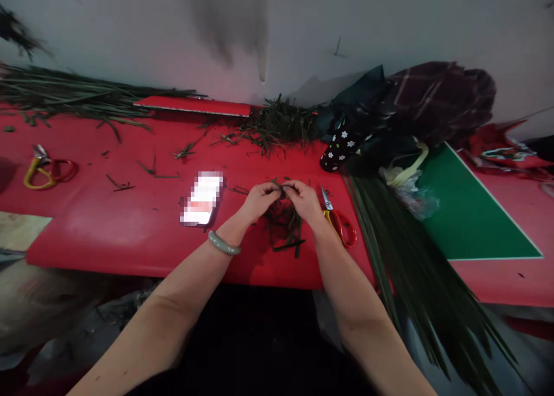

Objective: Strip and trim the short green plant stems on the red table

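My left hand (258, 201) and my right hand (306, 201) meet over the red table (130, 228), both pinched on a dark green leaf strip (281, 189) between them. A pale green bangle (223, 243) circles my left wrist. Under my hands lies a small heap of cut green strips (285, 225). Red-and-yellow scissors (340, 221) lie just right of my right hand. A phone (202, 199) with a lit screen lies left of my left hand.
A long bundle of green leaves (415, 269) hangs over the table's front edge at right. Another bundle (73, 96) and clippings (277, 122) lie along the wall. Second scissors (47, 171) at far left. Dark cloth bags (411, 107) and a green board (471, 217) sit at right.
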{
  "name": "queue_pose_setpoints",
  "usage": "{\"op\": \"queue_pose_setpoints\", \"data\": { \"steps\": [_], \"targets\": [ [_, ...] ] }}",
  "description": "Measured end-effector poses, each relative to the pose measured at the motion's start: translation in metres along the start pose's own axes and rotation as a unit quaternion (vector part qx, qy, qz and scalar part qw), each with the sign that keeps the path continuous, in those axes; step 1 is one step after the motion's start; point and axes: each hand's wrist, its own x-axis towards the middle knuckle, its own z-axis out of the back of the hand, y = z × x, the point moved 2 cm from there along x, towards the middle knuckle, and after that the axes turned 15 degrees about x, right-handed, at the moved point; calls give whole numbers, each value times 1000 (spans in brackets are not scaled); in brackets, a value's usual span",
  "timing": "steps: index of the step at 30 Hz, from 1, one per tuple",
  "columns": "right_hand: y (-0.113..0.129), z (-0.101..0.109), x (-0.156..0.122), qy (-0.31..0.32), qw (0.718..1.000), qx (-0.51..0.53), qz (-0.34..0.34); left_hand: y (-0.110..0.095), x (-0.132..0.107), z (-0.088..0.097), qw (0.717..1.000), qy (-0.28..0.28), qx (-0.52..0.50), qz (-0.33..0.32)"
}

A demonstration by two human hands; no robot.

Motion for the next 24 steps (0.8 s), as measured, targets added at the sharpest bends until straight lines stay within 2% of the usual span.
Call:
{"op": "queue_pose_setpoints", "data": {
  "steps": [3,7,12,16,21,24],
  "targets": [
    [8,-4,-7,3,999,26,-21,-4,-12,7,999,-17,45,-12],
    [12,-12,-25,17,996,68,-48,-3,-34,11,997,-55,51,-22],
    [14,-22,-50,26,995,74,-67,-2,-62,7,995,-15,81,-49],
    [21,-25,-70,15,998,33,-48,1,-77,5,992,-23,120,-26],
    [25,-23,-99,7,999,-38,-37,3,-97,-5,985,0,165,-42],
    [17,-21,-117,-39,998,21,-45,5,-109,-11,984,8,172,-53]
  ]
}}
